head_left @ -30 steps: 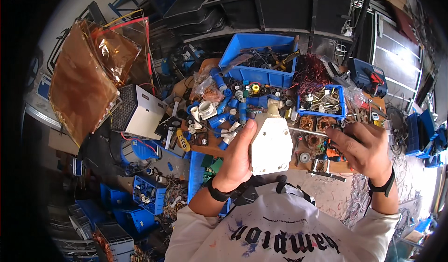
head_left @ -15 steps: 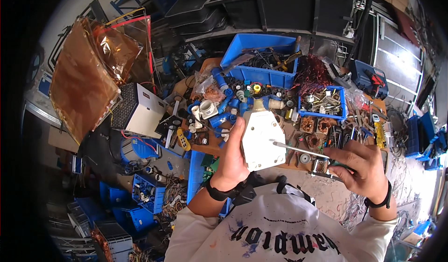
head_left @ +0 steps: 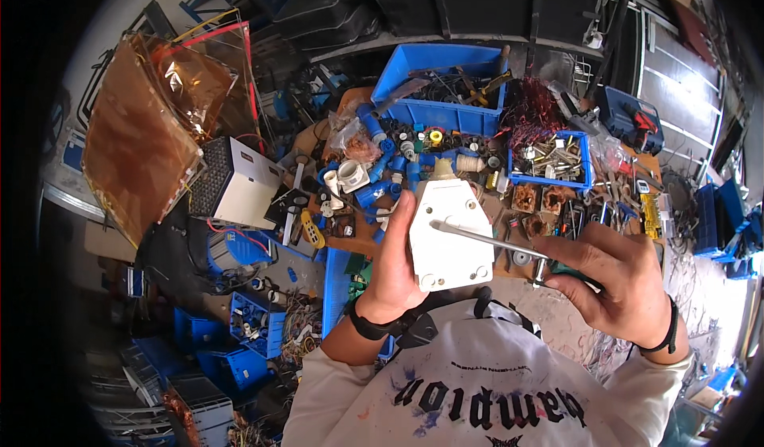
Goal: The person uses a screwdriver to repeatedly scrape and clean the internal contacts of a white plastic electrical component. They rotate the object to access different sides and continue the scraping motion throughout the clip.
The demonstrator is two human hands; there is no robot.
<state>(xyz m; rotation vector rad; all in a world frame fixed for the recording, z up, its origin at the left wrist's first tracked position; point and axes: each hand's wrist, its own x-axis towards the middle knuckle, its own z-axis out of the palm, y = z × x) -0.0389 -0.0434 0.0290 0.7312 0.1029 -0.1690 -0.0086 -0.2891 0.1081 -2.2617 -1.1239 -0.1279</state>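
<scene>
Left hand [head_left: 394, 278] | holds white housing [head_left: 452, 257] | long axis fore-aft, narrow end away

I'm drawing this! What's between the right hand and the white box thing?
A slim metal rod. The head view shows it running from the right hand over the white casing.
</scene>
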